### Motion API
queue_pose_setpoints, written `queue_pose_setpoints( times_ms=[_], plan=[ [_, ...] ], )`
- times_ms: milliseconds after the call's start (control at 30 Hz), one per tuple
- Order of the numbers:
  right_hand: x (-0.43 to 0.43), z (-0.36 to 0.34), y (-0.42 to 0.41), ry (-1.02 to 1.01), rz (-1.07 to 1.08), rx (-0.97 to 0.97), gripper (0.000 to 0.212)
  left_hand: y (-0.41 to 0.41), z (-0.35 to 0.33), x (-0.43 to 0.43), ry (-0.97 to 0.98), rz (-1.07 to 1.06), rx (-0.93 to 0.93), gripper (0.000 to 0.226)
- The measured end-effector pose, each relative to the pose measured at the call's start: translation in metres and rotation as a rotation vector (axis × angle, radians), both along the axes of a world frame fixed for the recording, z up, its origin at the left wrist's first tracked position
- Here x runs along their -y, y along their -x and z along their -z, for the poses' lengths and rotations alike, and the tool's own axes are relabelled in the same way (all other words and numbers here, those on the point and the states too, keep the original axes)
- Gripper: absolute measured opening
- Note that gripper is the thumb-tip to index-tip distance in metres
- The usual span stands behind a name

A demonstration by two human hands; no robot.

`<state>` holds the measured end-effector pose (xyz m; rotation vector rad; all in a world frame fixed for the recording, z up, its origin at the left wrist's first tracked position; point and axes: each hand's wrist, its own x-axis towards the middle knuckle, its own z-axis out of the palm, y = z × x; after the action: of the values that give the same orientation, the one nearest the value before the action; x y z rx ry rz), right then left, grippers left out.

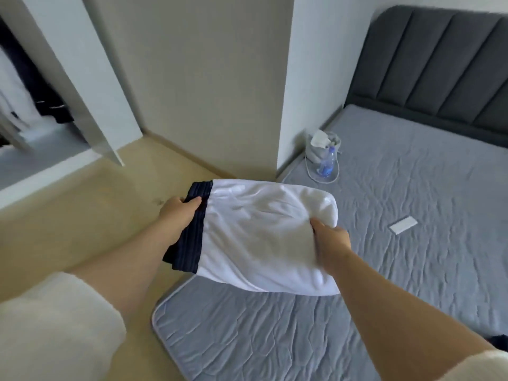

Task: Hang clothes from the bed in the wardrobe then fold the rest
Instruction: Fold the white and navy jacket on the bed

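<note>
Garment, folded, white with dark navy ribbed edge.

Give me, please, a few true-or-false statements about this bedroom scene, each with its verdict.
1. Both the left hand and the right hand hold the white garment. True.
2. The garment lies flat on the bed. False: it is held up over the bed's corner.
3. A plastic bottle sits by the grey bag on the bed. True.
4. The left hand grips the garment's white end. False: it grips the dark band.
</note>
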<state>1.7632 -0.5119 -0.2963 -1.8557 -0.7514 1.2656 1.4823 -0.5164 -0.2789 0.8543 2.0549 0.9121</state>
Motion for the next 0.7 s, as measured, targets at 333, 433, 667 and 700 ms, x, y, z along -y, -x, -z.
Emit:
queue_pose_setpoints(
  times_ms=[333, 433, 667, 700],
  plan=[
    [-0.056, -0.160, 0.250, -0.221, -0.397, -0.117, 0.026, 0.237, -0.154, 0.054, -0.243, -0.360, -0.014, 0.031],
    [-0.058, -0.188, 0.342, -0.279, -0.510, -0.151, 0.025, 0.320, -0.182, 0.078, -0.285, -0.438, -0.014, 0.035],
    [-0.057, -0.236, 0.530, -0.323, -0.686, -0.211, 0.046, 0.493, -0.241, 0.118, -0.340, -0.517, -0.133, 0.042],
    [-0.059, -0.242, 0.552, -0.331, -0.695, -0.219, 0.047, 0.513, -0.248, 0.119, -0.342, -0.524, -0.138, 0.043]
  ],
)
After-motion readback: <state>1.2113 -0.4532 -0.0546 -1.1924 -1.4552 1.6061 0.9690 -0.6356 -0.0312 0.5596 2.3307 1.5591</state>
